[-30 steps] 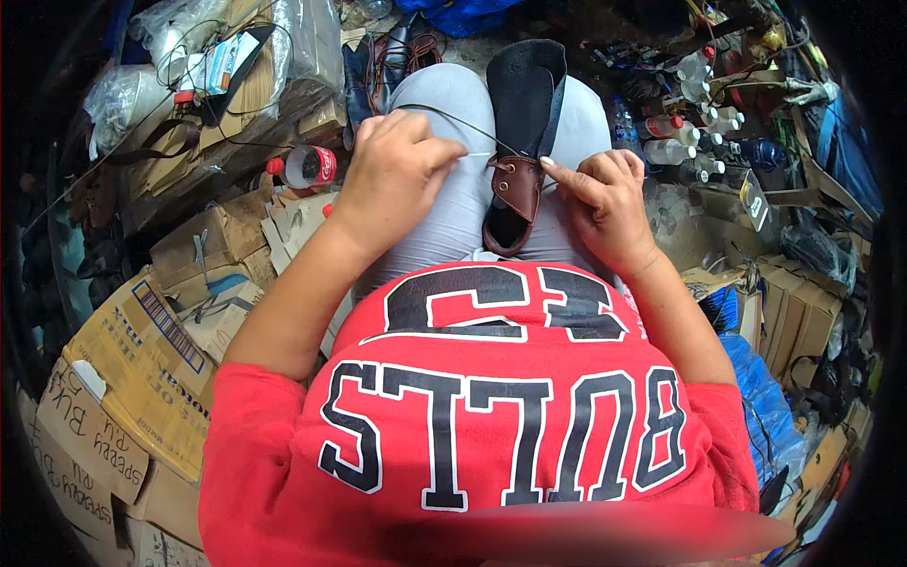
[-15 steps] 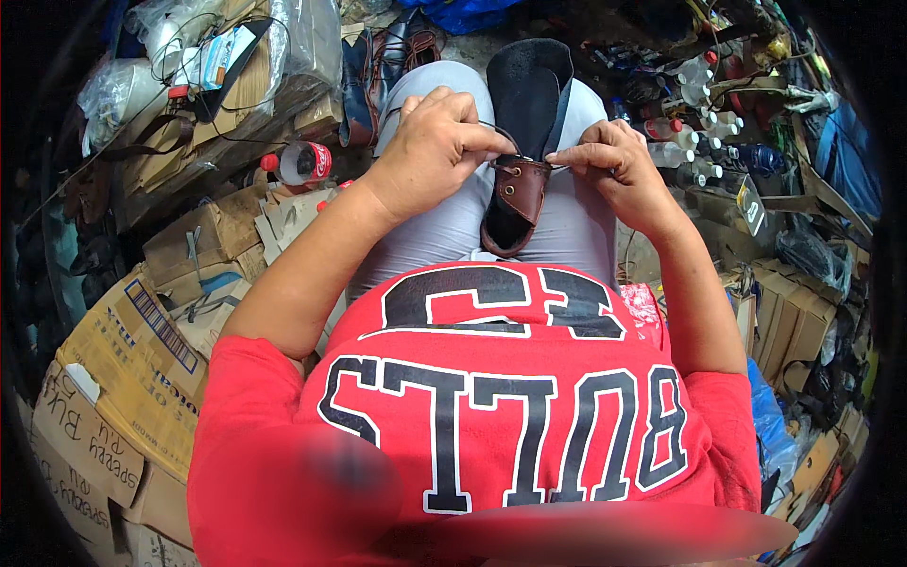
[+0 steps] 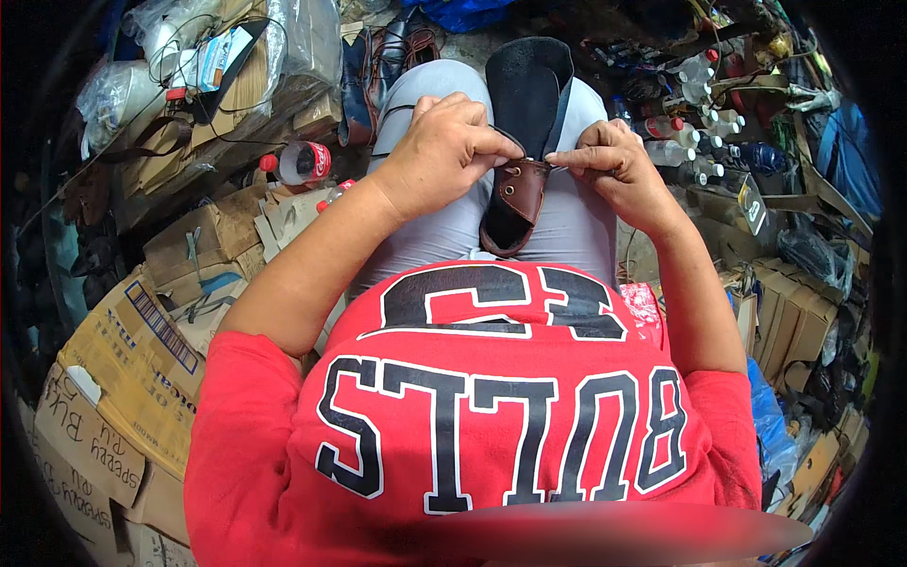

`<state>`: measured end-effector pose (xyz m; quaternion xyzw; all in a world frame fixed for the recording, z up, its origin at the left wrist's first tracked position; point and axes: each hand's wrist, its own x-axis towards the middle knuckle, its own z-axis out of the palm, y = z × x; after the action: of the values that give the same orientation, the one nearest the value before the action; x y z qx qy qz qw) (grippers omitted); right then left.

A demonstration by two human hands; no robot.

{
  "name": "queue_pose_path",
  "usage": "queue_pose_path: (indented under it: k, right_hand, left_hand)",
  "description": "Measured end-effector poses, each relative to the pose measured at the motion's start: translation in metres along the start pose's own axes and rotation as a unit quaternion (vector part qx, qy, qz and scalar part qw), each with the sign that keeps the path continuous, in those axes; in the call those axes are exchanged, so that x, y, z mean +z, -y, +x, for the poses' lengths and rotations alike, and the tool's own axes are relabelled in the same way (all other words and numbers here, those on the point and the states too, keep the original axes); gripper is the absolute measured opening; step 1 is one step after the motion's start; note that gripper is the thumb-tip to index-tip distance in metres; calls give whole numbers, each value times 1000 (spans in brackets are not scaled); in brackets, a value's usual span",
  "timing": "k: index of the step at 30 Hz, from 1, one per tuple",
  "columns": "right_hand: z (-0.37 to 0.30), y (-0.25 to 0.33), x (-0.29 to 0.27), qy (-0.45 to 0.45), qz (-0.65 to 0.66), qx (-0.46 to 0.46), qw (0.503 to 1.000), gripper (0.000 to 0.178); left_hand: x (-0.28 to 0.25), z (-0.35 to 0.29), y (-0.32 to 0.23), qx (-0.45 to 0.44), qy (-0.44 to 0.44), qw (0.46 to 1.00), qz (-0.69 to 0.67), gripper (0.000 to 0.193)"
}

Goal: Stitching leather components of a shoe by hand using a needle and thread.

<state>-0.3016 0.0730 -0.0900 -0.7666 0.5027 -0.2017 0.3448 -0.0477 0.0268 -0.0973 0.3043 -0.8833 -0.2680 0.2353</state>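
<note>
A brown leather shoe upper point(image 3: 522, 197) with brass-coloured eyelets and a black lining point(image 3: 531, 90) lies lengthwise across my lap. My left hand point(image 3: 437, 142) is closed at the left of its eyelet edge, thumb and forefinger pinching a thin dark lace point(image 3: 506, 138). That lace loops behind the fingers and over my left thigh. On the opposite side, my right hand point(image 3: 619, 170) pinches the right end of the same edge between thumb and fingertips. Whether it also grips some lace there is too small to tell.
Dark laced shoes point(image 3: 364, 80) stand beyond my left knee. A soda bottle point(image 3: 304, 163) lies at left, near cardboard pieces point(image 3: 142, 359). Several small bottles point(image 3: 694, 142) crowd the right, above stacked brown cartons point(image 3: 792, 317).
My left hand has shifted slightly right and down along the edge, and more of the lace shows over my left thigh. The right hand and shoe upper have hardly moved.
</note>
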Motion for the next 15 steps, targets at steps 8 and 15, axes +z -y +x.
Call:
queue_pose_path:
  k: [8,15]
  right_hand:
    - [6,-3,0,2,27,-24,999,45]
    - [-7,10,2,-50,-85,-25,995,44]
  left_hand:
    - [2,15,10,29,52,998,3,14]
    - [-13,3,-2,30,35,997,55,17]
